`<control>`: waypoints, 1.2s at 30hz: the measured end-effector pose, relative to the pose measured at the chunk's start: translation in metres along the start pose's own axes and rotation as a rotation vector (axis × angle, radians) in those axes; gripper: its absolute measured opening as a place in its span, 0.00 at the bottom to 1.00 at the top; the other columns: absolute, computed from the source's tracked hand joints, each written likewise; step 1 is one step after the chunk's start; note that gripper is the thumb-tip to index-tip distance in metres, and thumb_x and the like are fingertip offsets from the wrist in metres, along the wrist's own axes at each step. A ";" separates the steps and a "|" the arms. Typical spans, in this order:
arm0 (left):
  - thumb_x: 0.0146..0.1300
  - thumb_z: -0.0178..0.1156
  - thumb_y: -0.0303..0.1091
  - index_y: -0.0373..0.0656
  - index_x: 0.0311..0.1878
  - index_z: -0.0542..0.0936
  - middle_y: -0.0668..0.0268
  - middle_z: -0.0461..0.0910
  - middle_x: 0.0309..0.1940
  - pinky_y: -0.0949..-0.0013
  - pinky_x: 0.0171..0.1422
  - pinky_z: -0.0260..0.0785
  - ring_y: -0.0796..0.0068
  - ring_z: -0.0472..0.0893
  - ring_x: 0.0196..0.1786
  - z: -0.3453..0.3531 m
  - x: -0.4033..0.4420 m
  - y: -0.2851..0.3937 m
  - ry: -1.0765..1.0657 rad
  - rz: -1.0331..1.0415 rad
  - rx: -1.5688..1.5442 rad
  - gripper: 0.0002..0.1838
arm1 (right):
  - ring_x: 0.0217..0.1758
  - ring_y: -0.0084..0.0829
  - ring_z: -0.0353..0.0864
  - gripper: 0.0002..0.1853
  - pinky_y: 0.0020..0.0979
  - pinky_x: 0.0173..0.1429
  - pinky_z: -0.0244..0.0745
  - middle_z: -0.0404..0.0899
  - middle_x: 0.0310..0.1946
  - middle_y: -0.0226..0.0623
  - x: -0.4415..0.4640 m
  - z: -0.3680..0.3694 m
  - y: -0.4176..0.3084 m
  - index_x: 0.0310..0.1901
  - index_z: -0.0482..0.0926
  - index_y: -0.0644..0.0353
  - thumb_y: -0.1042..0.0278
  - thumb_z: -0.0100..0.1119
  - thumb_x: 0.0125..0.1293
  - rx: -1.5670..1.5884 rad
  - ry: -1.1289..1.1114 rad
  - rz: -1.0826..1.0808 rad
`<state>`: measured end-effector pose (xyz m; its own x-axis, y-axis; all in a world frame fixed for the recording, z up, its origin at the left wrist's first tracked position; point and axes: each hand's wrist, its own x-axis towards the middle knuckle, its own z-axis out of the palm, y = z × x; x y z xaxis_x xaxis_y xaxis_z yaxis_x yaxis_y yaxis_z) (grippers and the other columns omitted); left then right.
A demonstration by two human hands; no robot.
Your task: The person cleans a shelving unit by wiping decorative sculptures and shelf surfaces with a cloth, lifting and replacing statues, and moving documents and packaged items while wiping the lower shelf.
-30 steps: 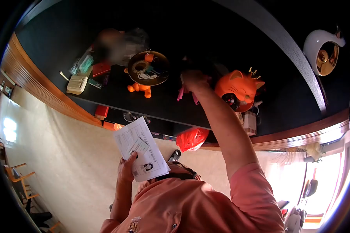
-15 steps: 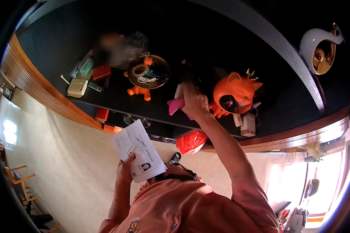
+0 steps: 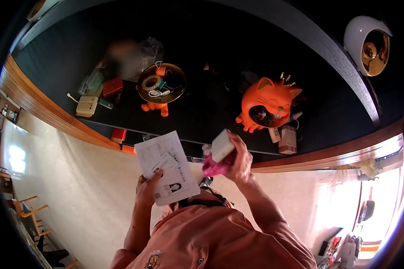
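My left hand (image 3: 148, 186) grips a stack of printed papers (image 3: 179, 159) by the lower left edge, thumb on top beside a small card-like slip. In my right hand (image 3: 241, 159) are a white box-shaped object (image 3: 222, 145) and a bunched pink cloth (image 3: 214, 167), held just right of the papers, in front of the dark shelf's edge. Behind them on the dark surface stands an orange cat figure (image 3: 269, 101) with an open mouth holding small dark items. To its left, a round tray (image 3: 177, 89) on an orange figure carries cables and a beaded ring.
At the left of the dark surface (image 3: 202, 112) lie a cream device (image 3: 86, 106), a red box (image 3: 112, 86) and clear plastic bags (image 3: 150, 51). A small box (image 3: 287, 140) stands beside the cat. A white and gold ornament (image 3: 368, 45) is at the upper right; a chair (image 3: 31, 210) is lower left.
My right hand has drawn back from the dark surface toward my body, bringing the white object and pink cloth. The papers in my left hand have shifted slightly right.
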<state>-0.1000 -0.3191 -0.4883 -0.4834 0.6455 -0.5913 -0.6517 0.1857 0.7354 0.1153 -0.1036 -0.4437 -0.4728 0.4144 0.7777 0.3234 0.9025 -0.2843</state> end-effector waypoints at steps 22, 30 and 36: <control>0.67 0.66 0.37 0.42 0.56 0.84 0.56 0.87 0.49 0.48 0.54 0.82 0.60 0.88 0.51 0.244 0.220 0.062 -0.383 -0.232 0.349 0.16 | 0.66 0.43 0.75 0.29 0.46 0.68 0.76 0.71 0.65 0.50 -0.048 -0.111 -0.061 0.67 0.66 0.56 0.64 0.65 0.67 0.685 0.380 0.722; 0.60 0.73 0.34 0.38 0.52 0.86 0.58 0.88 0.50 0.62 0.56 0.79 0.63 0.86 0.53 0.245 0.252 0.075 -0.444 -0.116 0.574 0.18 | 0.65 0.47 0.76 0.37 0.50 0.67 0.77 0.70 0.67 0.50 -0.056 -0.113 -0.053 0.69 0.63 0.58 0.69 0.74 0.62 0.861 0.367 1.003; 0.54 0.75 0.43 0.38 0.59 0.80 0.51 0.85 0.52 0.61 0.57 0.80 0.57 0.86 0.54 0.211 0.251 0.070 -0.295 0.617 1.076 0.31 | 0.65 0.48 0.78 0.58 0.45 0.67 0.75 0.70 0.66 0.58 -0.047 -0.110 -0.042 0.73 0.57 0.59 0.58 0.89 0.46 0.438 0.093 0.317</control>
<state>-0.1436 0.0119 -0.5156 -0.2977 0.9526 -0.0630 0.5018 0.2123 0.8385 0.2139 -0.1735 -0.4070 -0.3268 0.6800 0.6563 0.0572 0.7074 -0.7045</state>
